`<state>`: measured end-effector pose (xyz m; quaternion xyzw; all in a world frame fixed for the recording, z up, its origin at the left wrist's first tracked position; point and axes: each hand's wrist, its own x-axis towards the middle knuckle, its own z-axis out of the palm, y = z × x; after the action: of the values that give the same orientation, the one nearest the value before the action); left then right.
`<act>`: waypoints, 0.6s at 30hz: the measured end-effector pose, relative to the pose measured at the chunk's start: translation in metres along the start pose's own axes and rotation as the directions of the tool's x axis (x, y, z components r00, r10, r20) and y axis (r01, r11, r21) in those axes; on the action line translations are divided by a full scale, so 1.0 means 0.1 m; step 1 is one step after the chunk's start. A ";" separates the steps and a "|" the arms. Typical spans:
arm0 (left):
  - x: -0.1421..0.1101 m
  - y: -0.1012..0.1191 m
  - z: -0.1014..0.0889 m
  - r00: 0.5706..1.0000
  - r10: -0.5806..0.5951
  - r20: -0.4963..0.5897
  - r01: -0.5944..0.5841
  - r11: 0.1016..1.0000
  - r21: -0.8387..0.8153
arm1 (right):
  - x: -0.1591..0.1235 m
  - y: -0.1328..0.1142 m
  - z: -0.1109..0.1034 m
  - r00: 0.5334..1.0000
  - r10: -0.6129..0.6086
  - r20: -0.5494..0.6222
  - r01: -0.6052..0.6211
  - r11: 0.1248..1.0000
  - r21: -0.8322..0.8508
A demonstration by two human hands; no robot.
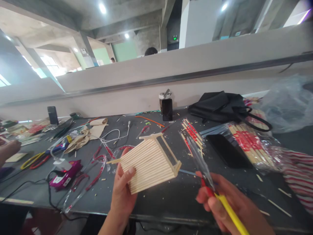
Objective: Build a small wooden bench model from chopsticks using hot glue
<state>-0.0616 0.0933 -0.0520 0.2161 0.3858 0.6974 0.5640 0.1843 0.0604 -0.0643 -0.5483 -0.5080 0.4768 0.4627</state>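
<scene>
My left hand (124, 189) grips a small panel of pale wooden sticks (148, 163), thumb on top and fingers beneath. The sticks lie side by side, with an open frame of sticks along the right end and one stick poking out at the left. In my right hand (227, 202) are scissors (207, 178) with red and yellow handles, blades pointing up and away, slightly blurred. The blades are apart from the panel. Loose red-wrapped sticks (192, 133) lie beyond the scissors.
A black phone (227, 151) and bundled sticks (249, 147) lie on the right. Behind them is a black bag (217, 106). A purple power strip (66, 174), cables and plastic wrappers (97, 173) cover the left. Another person's hand (8, 151) shows at the far left.
</scene>
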 end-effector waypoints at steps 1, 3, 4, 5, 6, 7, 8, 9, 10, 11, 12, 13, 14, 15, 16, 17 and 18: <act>-0.04 -0.02 0.03 1.000 -0.007 0.010 0.008 1.000 -0.008 | -0.03 -0.05 0.03 0.998 0.058 0.028 -0.061 0.992 0.110; -0.14 -0.06 0.10 1.000 -0.013 0.023 0.013 1.000 -0.011 | -0.10 -0.14 0.10 0.988 0.143 0.062 -0.155 0.936 0.315; -0.20 -0.08 0.14 1.000 -0.011 0.027 0.011 1.000 -0.003 | -0.13 -0.18 0.13 0.984 0.167 0.069 -0.181 0.900 0.397; -0.26 -0.09 0.18 0.999 -0.008 0.031 0.008 1.000 0.012 | -0.16 -0.22 0.16 0.980 0.184 0.074 -0.197 0.865 0.462; -0.33 -0.11 0.21 0.999 -0.003 0.036 0.002 1.000 0.028 | -0.18 -0.25 0.19 0.979 0.192 0.074 -0.203 0.836 0.510; -0.40 -0.12 0.23 0.999 0.006 0.041 -0.008 0.999 0.043 | -0.20 -0.27 0.21 0.979 0.192 0.072 -0.200 0.814 0.545; -0.47 -0.14 0.25 0.999 0.014 0.048 -0.017 0.998 0.056 | -0.21 -0.29 0.21 0.980 0.187 0.065 -0.190 0.798 0.572; -0.53 -0.15 0.26 0.998 0.023 0.053 -0.027 0.998 0.065 | -0.22 -0.31 0.21 0.982 0.181 0.062 -0.182 0.785 0.592; -0.59 -0.16 0.26 0.998 0.033 0.056 -0.037 0.997 0.072 | -0.23 -0.33 0.21 0.982 0.180 0.058 -0.177 0.769 0.614; -0.65 -0.17 0.26 0.997 0.041 0.058 -0.045 0.996 0.077 | -0.24 -0.34 0.20 0.981 0.185 0.054 -0.176 0.749 0.639; -0.69 -0.18 0.25 0.997 0.047 0.062 -0.052 0.995 0.084 | -0.24 -0.35 0.18 0.980 0.192 0.052 -0.178 0.725 0.666; -0.74 -0.17 0.23 0.996 0.049 0.075 -0.056 0.994 0.094 | -0.25 -0.37 0.17 0.979 0.198 0.058 -0.183 0.701 0.689; -0.78 -0.15 0.21 0.994 0.047 0.099 -0.058 0.992 0.108 | -0.26 -0.37 0.15 0.978 0.197 0.069 -0.187 0.681 0.708; -0.81 -0.11 0.17 0.990 0.039 0.137 -0.057 0.990 0.126 | -0.26 -0.38 0.13 0.979 0.190 0.079 -0.188 0.668 0.720; -0.84 -0.06 0.12 0.983 0.024 0.184 -0.053 0.987 0.151 | -0.27 -0.39 0.11 0.980 0.178 0.086 -0.184 0.664 0.725; -0.86 0.01 0.06 0.972 0.002 0.236 -0.046 0.982 0.182 | -0.27 -0.39 0.08 0.982 0.166 0.093 -0.181 0.668 0.722; -0.88 0.10 -0.01 0.958 -0.026 0.285 -0.039 0.975 0.219 | -0.27 -0.39 0.05 0.983 0.157 0.099 -0.180 0.679 0.712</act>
<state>-0.0446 0.0083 -0.0328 0.3778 0.3752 0.6129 0.5839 0.1744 0.0357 -0.0248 -0.3614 -0.2359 0.6856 0.5863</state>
